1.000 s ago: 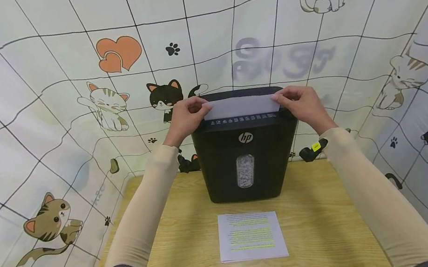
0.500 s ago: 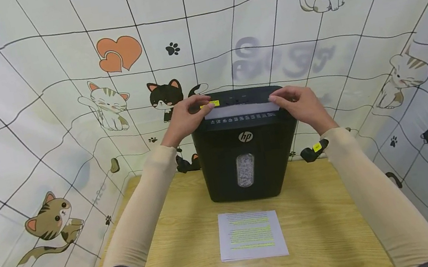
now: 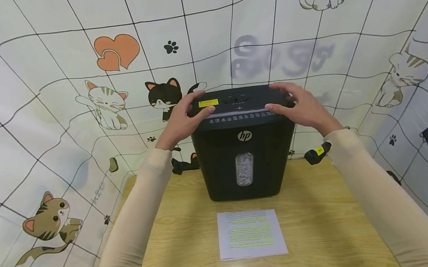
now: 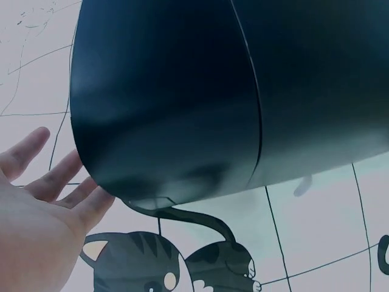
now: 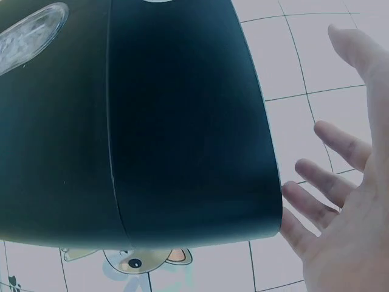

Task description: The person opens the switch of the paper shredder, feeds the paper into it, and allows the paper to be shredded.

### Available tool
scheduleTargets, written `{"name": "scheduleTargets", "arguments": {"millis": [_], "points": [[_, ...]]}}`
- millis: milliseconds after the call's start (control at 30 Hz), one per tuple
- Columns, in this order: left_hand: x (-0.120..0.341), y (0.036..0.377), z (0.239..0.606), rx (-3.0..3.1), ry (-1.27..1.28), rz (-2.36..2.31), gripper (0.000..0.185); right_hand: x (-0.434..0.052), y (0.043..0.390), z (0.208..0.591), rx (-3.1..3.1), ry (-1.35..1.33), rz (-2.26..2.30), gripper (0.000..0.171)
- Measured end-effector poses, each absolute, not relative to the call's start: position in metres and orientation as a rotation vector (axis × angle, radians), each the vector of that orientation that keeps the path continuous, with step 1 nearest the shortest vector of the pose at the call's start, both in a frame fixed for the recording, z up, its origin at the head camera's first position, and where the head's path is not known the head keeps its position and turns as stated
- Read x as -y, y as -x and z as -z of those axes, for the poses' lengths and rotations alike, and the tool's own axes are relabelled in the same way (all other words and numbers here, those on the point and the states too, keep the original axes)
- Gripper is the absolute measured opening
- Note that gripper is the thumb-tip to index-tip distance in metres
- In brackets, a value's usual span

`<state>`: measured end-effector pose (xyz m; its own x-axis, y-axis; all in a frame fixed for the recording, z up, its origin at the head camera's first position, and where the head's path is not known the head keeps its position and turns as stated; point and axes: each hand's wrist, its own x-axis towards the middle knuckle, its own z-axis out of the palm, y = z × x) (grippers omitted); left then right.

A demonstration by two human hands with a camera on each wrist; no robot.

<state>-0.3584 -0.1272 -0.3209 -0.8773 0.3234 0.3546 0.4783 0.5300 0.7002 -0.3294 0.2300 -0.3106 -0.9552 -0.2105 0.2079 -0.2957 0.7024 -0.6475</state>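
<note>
Boxy matte-black shredder [image 3: 247, 147], flat hands [image 3: 180, 121] atop

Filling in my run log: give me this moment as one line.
left hand: open, on shredder top | right hand: open, on top | sheet edge in slot | paper stack on table

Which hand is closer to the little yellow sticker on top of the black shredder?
Left. The left hand rests right beside the yellow sticker on the shredder; the right hand is at the far end.
</note>
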Motion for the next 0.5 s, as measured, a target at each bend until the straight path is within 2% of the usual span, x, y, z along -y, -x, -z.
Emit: {"name": "scheduleTargets", "arguments": {"millis": [267,500], "points": [[0.138,0.349,0.327,2.607,0.681,1.131,0.085,-0.239,0.324,0.317,2.752,-0.494,-0.997,0.084],[0.149,0.339,0.342,2.636,0.601,1.110,0.088,-0.245,0.317,0.328,2.745,-0.501,-0.945,0.093]]}}
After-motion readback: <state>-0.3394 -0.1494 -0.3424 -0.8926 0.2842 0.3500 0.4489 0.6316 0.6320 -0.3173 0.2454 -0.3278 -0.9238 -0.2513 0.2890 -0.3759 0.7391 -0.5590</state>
